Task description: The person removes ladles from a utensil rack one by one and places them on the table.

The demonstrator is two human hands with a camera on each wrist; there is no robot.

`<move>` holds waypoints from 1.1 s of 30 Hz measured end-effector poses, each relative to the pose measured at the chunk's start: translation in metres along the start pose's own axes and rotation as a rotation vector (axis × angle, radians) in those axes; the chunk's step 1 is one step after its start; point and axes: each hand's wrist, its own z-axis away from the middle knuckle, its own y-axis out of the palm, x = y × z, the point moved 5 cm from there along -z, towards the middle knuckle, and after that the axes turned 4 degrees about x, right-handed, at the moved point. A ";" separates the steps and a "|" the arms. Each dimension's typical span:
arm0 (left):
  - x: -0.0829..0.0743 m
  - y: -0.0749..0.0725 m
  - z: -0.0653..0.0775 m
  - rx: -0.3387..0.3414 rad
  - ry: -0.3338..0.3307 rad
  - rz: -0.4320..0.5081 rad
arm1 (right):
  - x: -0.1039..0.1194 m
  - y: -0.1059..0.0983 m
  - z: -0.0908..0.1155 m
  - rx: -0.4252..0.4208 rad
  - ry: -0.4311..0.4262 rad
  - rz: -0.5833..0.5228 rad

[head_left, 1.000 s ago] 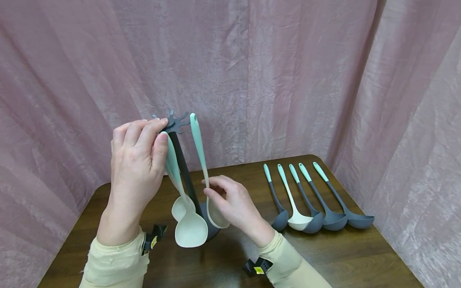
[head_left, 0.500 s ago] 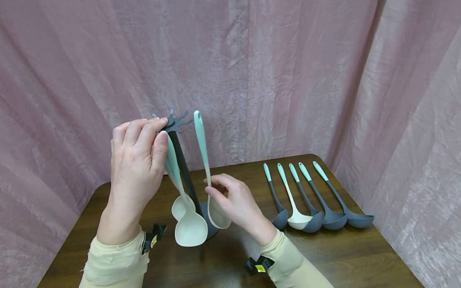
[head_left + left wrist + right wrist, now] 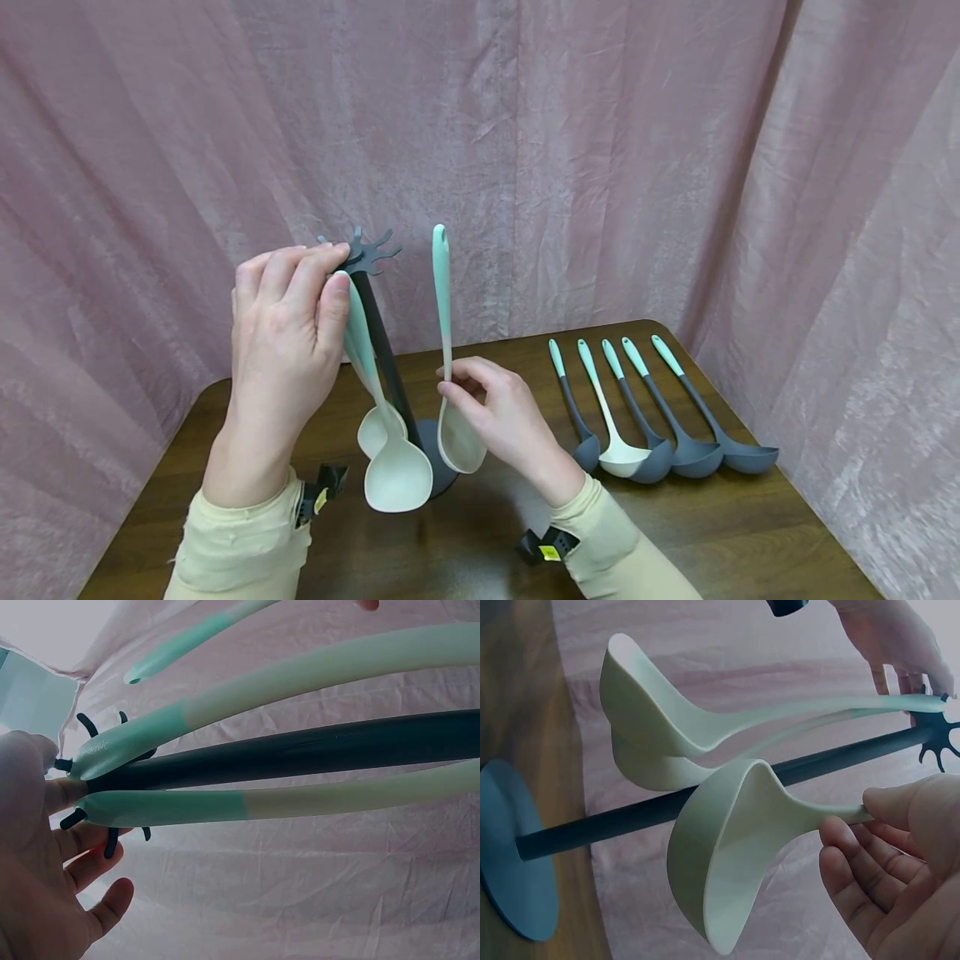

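A dark utensil stand (image 3: 381,346) stands upright, with a ring of hooks at its top and a round base (image 3: 521,859). My left hand (image 3: 288,321) holds the stand's top, its fingers over the hooks and its thumb on the near side. From the hooks hang two cream ladles with mint handles, a near ladle (image 3: 399,477) and a far ladle (image 3: 372,433) partly behind it. Right of the pole, my right hand (image 3: 498,408) pinches a third cream ladle (image 3: 727,847) low on its handle, just above the bowl. Its mint end points up, apart from the hooks.
On the wooden table (image 3: 480,550) at right lies a row of several ladles: grey ones such as the outermost grey ladle (image 3: 750,460), and one cream-bowled ladle (image 3: 621,457). A pink curtain (image 3: 480,150) hangs behind and beside the table.
My right hand has moved right with its ladle, drawing the handle's end away from the hooks and turning it more upright. The left hand and the hanging ladles have stayed put.
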 end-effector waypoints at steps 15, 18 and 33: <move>-0.002 -0.001 0.000 0.002 -0.001 -0.004 | -0.009 -0.017 0.003 -0.027 0.049 0.032; -0.002 -0.002 0.000 -0.003 -0.001 -0.004 | -0.012 -0.020 0.002 -0.035 0.057 0.035; -0.006 -0.003 0.002 -0.003 -0.005 -0.009 | -0.031 -0.025 0.003 -0.056 0.123 0.088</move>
